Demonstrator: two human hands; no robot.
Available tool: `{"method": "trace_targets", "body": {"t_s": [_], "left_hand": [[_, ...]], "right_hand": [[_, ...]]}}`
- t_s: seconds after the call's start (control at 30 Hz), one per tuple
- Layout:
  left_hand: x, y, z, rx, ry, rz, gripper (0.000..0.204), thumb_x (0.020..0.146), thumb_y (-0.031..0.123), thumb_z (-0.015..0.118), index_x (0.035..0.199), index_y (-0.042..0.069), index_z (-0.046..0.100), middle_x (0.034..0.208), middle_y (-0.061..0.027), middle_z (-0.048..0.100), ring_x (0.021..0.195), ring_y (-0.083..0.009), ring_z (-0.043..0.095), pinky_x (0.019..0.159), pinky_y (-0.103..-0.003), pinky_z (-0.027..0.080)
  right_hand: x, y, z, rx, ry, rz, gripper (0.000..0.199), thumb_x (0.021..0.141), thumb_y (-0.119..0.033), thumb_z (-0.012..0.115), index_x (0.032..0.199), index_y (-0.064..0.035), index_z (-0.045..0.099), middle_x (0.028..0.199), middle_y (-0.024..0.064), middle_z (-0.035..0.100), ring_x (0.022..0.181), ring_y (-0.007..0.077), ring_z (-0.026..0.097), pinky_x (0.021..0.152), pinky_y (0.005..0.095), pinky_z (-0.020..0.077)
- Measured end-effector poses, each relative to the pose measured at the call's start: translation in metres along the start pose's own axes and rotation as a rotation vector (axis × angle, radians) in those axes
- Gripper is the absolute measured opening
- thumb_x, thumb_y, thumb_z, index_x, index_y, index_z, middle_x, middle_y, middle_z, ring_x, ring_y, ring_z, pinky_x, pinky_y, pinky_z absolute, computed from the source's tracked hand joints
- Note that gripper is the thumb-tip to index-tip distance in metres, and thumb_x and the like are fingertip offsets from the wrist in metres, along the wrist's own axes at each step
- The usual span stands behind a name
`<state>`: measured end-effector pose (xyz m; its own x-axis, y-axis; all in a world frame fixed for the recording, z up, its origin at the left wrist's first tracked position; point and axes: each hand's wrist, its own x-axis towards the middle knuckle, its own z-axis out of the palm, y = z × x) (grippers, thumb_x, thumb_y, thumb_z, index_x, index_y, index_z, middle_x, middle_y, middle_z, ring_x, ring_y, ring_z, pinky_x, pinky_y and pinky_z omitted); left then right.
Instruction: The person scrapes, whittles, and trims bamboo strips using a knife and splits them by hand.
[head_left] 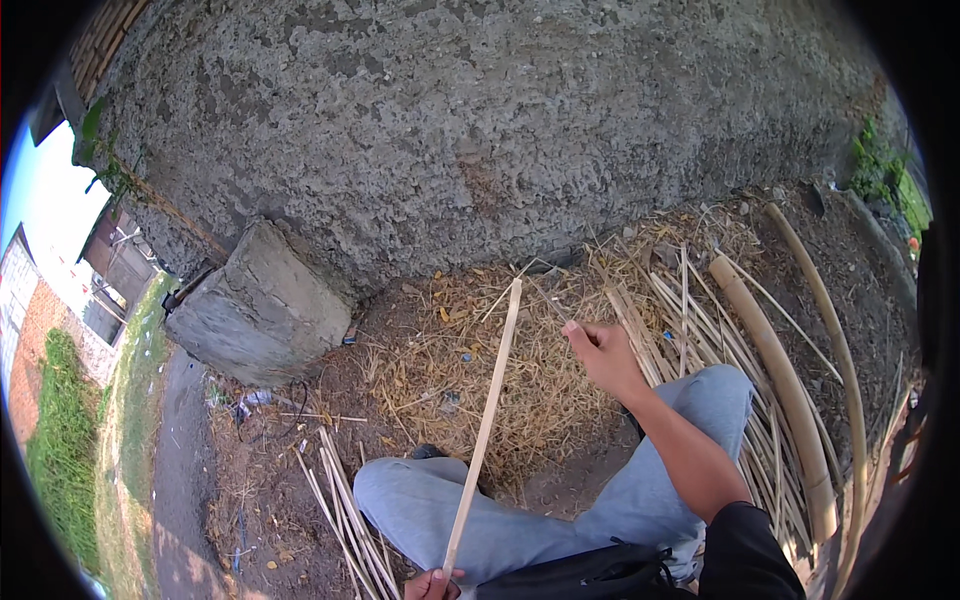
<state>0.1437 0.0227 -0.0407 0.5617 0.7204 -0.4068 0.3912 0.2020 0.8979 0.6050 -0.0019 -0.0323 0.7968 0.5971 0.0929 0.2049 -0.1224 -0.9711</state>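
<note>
Hands, plain pale strip in left, sliver in right

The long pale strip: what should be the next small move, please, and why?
Perhaps bring the right hand left to steady the far end of the pale strip: the left hand grips only the near end, and the far end has no hand on it. What the right hand pinches, if anything, is unclear.
</note>
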Motion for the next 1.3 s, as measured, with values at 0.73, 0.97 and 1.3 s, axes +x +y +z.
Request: {"method": "trace_targets", "body": {"t_s": [0.73,0.97,1.3], "left_hand": [[0.026,0.022,0.033,0.108,0.118,0.072,0.034,0.100,0.030,0.057,0.097,0.000,0.072,0.062,0.0060,0.052,0.056,-0.0027,0.043,0.049,-0.022,0.034],[0.030,0.026,0.040,0.040,0.096,0.080,0.034,0.102,0.032,0.056,0.098,0.002,0.071,0.062,0.0072,0.049,0.055,-0.0021,0.040,0.048,-0.021,0.031],[0.058,0.018,0.050,-0.037,0.043,0.117,0.035,0.105,0.037,0.050,0.107,0.006,0.066,0.065,0.0092,0.045,0.055,-0.0013,0.038,0.047,-0.019,0.029]], "right_hand": [[-0.035,-0.023,0.007,-0.008,-0.097,-0.105,0.036,0.098,-0.032,0.062,0.109,0.0005,0.071,0.055,0.0014,0.045,0.053,0.0069,0.038,0.047,0.0304,0.0329],[-0.039,-0.028,0.011,-0.119,-0.099,-0.170,0.032,0.098,-0.029,0.062,0.108,0.0004,0.071,0.054,0.0031,0.047,0.051,0.0082,0.038,0.047,0.0307,0.0332],[-0.102,-0.018,0.045,-0.407,-0.239,-0.934,0.032,0.087,-0.032,0.073,0.106,-0.0062,0.070,0.064,0.0014,0.059,0.047,0.0165,0.058,0.039,0.0313,0.0413]]}}
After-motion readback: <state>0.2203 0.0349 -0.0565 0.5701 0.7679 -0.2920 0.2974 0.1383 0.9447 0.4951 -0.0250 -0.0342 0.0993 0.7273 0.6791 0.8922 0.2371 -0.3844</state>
